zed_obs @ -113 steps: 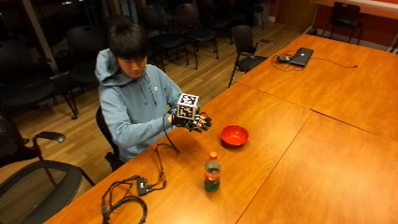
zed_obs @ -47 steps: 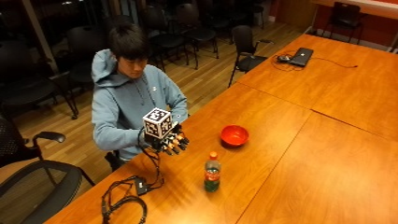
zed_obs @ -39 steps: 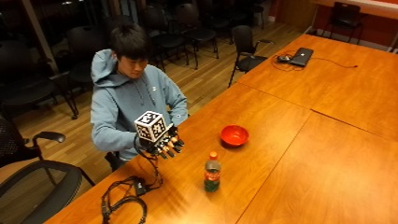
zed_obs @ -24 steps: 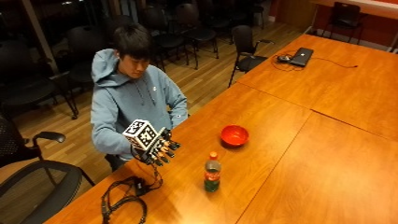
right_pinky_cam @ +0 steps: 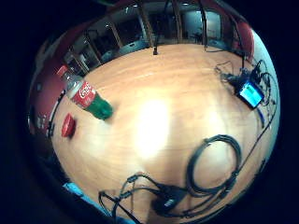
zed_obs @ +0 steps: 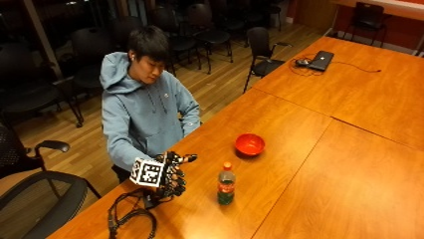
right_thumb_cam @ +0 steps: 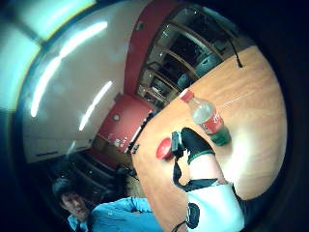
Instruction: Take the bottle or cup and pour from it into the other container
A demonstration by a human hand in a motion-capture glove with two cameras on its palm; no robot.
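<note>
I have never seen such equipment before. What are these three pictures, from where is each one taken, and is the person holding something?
There is no robot here. A person sits at a long wooden table and wears a black glove on the right hand. Two small cameras sit on that palm.

The outside view shows the whole scene from across the table. The two round pictures come from the palm cameras, so they look out from the hand.

On the table stand a soda bottle with a red label and orange cap, and a red bowl beyond it. A coil of black cable lies near the person.

The gloved hand hovers beside the bottle with relaxed fingers; its grip holds nothing.
</note>
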